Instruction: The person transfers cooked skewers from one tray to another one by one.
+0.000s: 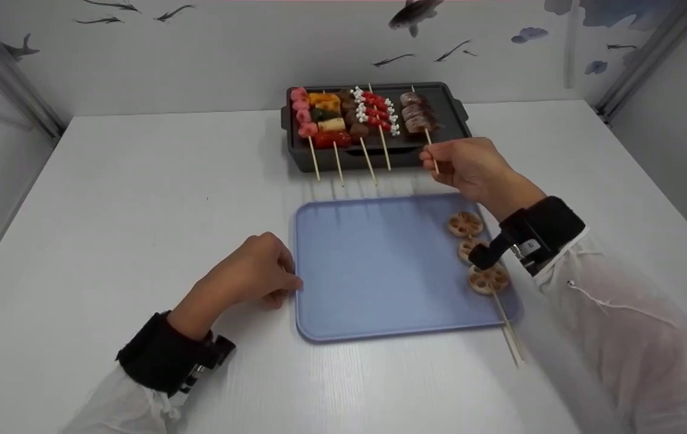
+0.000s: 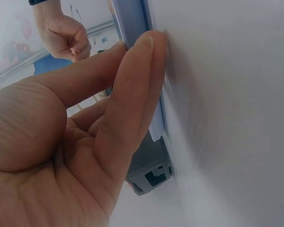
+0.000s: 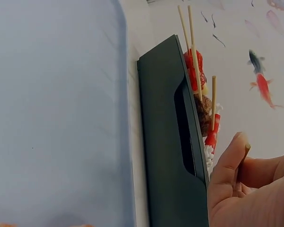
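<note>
Brown skewer [image 1: 419, 113] — my right hand [image 1: 473, 166] pinches its stick [image 1: 428, 138], my left hand [image 1: 253, 271] the tray [image 1: 373, 271] — too loose, and the skewer could twist.

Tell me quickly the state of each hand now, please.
Left hand: closed, pinching the left edge of the blue tray.
Right hand: closed, holding the rightmost skewer at the grill by its stick.

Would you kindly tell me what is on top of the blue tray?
A skewer of three lotus root slices lies along the right side of the tray, its stick reaching past the near edge. The black wrist device hides part of the middle slice from view.
</note>
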A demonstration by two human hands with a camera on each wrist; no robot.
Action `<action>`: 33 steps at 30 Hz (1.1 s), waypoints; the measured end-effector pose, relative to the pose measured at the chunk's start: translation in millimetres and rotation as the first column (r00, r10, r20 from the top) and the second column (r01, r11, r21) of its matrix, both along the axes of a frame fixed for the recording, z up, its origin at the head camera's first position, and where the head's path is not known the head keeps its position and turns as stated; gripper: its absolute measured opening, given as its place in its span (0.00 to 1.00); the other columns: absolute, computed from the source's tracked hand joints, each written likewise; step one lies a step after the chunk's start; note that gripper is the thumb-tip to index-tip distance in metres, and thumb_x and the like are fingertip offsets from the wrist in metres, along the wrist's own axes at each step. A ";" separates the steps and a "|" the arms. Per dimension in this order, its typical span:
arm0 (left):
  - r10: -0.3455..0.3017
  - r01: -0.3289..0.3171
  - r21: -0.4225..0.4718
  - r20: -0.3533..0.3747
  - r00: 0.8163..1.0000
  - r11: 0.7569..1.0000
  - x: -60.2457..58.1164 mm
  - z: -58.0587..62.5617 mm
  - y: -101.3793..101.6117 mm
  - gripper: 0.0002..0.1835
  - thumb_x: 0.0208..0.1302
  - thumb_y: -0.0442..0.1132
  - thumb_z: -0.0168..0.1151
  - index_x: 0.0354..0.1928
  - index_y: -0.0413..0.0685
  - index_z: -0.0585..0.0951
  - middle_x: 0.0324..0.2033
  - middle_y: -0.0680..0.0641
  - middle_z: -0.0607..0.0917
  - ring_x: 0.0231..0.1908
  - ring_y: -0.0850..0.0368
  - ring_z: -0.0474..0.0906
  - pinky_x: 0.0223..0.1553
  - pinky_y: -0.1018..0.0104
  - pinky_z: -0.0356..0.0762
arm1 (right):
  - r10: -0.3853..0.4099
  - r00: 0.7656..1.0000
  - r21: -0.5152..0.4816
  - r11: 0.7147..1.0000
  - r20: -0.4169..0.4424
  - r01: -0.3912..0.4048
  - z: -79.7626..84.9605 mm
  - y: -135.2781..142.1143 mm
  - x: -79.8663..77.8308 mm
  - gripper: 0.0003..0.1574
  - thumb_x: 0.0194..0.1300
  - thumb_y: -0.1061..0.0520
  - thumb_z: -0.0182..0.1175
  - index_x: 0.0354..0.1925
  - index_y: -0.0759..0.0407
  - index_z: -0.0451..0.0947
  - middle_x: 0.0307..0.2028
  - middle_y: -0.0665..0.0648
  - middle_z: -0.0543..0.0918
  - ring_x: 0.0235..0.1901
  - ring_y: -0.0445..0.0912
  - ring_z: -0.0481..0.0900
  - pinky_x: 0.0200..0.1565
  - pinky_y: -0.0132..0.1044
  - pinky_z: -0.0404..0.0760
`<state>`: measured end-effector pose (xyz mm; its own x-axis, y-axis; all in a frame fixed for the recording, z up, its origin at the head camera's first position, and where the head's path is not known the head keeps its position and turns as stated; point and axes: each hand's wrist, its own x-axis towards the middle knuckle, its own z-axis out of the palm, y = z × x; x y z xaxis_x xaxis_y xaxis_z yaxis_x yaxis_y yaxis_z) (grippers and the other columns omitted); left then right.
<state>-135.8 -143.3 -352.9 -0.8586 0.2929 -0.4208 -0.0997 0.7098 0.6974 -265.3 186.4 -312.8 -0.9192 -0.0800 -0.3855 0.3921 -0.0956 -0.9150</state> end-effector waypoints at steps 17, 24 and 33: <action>-0.020 0.020 -0.010 -0.025 0.999 1.000 1.4 -4.0 -0.2 0.08 0.62 0.33 0.71 0.25 0.40 0.86 0.19 0.44 0.85 0.19 0.56 0.83 0.25 0.66 0.80 | 0.093 0.993 -0.044 0.994 -0.073 -0.097 17.8 24.7 47.1 0.11 0.77 0.63 0.54 0.50 0.67 0.80 0.41 0.57 0.84 0.37 0.44 0.82 0.39 0.33 0.82; -0.022 0.022 -0.002 -0.020 1.000 1.000 0.3 -3.2 0.0 0.08 0.62 0.32 0.71 0.25 0.39 0.86 0.19 0.44 0.85 0.18 0.56 0.83 0.25 0.66 0.81 | 0.148 0.986 -0.016 0.989 -0.073 -0.149 15.1 39.9 66.5 0.10 0.76 0.62 0.56 0.49 0.67 0.80 0.41 0.58 0.83 0.36 0.45 0.82 0.40 0.32 0.83; -0.017 0.017 -0.002 -0.020 1.000 1.000 -0.5 -2.1 -0.7 0.08 0.62 0.32 0.71 0.25 0.39 0.86 0.19 0.44 0.85 0.19 0.55 0.83 0.25 0.65 0.81 | 0.212 0.970 -0.033 0.975 -0.120 -0.218 10.7 47.3 102.1 0.12 0.76 0.60 0.57 0.50 0.68 0.78 0.40 0.59 0.83 0.38 0.45 0.82 0.41 0.31 0.83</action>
